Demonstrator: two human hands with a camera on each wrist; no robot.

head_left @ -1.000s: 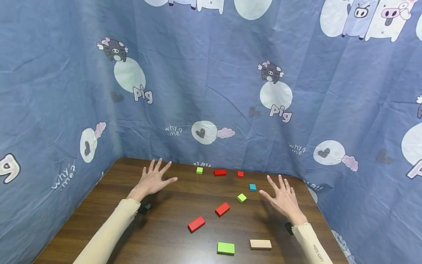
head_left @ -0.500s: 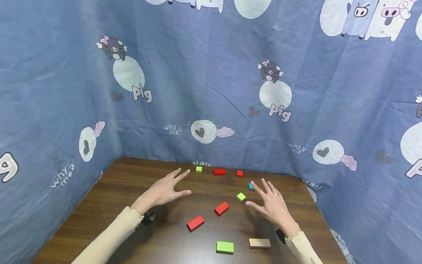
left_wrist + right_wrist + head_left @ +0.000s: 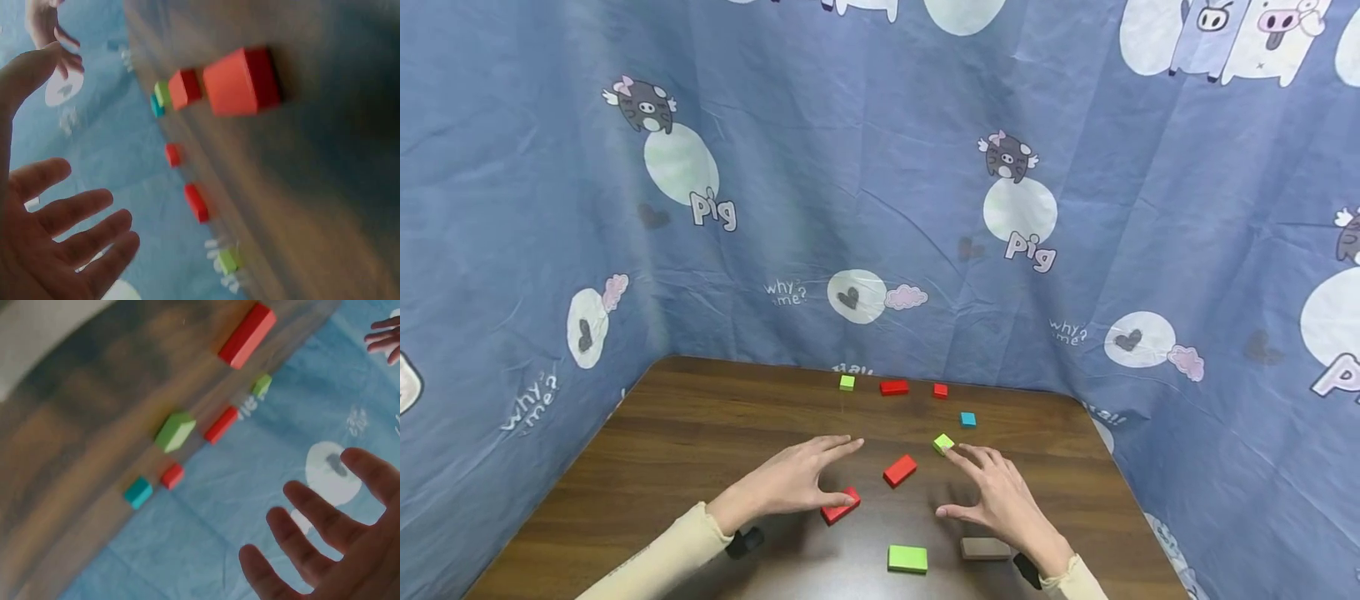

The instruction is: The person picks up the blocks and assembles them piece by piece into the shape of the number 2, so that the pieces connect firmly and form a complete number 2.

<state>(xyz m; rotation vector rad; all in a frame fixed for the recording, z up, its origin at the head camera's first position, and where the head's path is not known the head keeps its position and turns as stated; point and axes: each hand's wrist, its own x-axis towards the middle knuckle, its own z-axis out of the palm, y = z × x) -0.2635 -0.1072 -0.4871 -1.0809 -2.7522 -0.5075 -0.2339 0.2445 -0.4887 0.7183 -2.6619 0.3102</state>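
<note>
My left hand (image 3: pixel 793 479) hovers over the table with fingers spread and nothing in it. Its thumb overlaps a red rectangular block (image 3: pixel 835 512) in the head view; the left wrist view shows that hand (image 3: pixel 62 240) apart from the blocks. On the other side, my right hand (image 3: pixel 1003 500) is also raised and holds nothing. Its index fingertip lines up with a light green block (image 3: pixel 942 441), but in the right wrist view the fingers (image 3: pixel 325 515) stand clear of it. Between the hands lies a second red block (image 3: pixel 900 471). A bright green block (image 3: pixel 907 558) and a wooden block (image 3: pixel 982 547) lie nearer.
Along the far side of the brown table (image 3: pixel 700 417) are a small green block (image 3: pixel 847 382), a red block (image 3: pixel 894 387), a small red block (image 3: pixel 940 390) and a blue block (image 3: pixel 967 419). A blue printed curtain (image 3: pixel 880 208) borders the table's back and sides.
Both hands have moved nearer the person and inward, toward each other. The right hand no longer covers the blue block and now shades the wooden one. The blocks stay put; the head view shifts slightly.
</note>
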